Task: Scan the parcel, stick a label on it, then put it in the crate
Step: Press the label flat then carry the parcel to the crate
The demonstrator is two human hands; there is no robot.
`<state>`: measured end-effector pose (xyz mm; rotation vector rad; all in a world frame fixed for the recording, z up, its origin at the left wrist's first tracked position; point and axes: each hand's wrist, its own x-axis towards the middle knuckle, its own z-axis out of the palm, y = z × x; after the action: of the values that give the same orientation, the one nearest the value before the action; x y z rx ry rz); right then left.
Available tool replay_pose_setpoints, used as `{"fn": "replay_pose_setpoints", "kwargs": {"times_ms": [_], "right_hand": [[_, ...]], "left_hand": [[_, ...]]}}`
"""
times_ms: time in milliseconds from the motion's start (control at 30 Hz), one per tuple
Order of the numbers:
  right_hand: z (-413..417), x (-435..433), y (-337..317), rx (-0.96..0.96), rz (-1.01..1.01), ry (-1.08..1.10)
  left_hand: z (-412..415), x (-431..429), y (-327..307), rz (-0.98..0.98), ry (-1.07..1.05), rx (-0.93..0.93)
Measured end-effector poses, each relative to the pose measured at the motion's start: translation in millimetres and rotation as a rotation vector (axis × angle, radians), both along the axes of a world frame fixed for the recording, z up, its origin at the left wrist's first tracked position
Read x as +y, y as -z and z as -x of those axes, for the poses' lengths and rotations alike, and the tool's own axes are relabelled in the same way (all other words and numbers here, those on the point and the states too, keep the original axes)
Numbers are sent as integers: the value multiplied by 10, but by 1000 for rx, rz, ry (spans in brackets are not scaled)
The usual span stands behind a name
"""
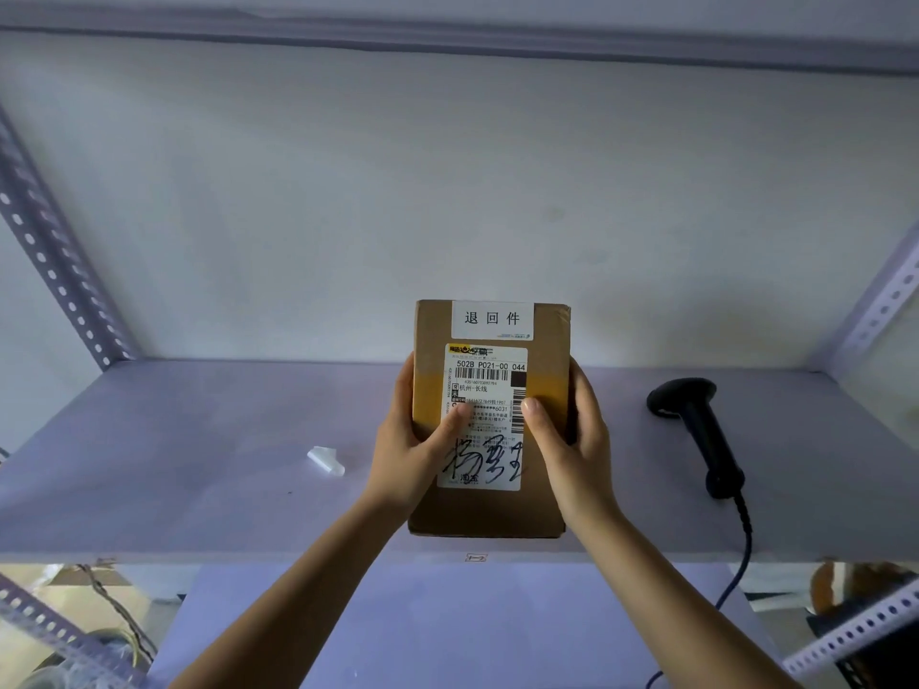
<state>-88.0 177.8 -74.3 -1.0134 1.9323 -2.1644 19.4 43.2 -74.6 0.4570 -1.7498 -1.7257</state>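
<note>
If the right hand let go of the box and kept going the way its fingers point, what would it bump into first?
The right hand points up and away, toward the back of the shelf. Nothing lies in that line, so it would probably reach the white wall first. The scanner sits off to its right, out of the way. Depth is hard to judge.

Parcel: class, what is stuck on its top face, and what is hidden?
On the parcel are a white label and a shipping label. Both thumbs, left hand and right hand, cover parts of its print.
</note>
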Motion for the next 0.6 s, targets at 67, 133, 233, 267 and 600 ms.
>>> {"fn": "replay_pose_setpoints", "kwargs": {"times_ms": [67,133,233,267,600], "right_hand": [[36,-9,-21,-8,-43,-3],[76,-9,-41,-27,-86,0],[136,-12,-71,-88,-153,9],[161,-18,-75,-103,-183,17],[383,-209,-28,-196,-417,37]], "left_hand": [[18,-33,-29,1,-10,-34],[30,-57,-69,7,-20,-89],[56,-88,-119,0,-26,-217],[71,-102,-136,-11,-20,-263],[249,-214,-134,-109,29,-426]]}}
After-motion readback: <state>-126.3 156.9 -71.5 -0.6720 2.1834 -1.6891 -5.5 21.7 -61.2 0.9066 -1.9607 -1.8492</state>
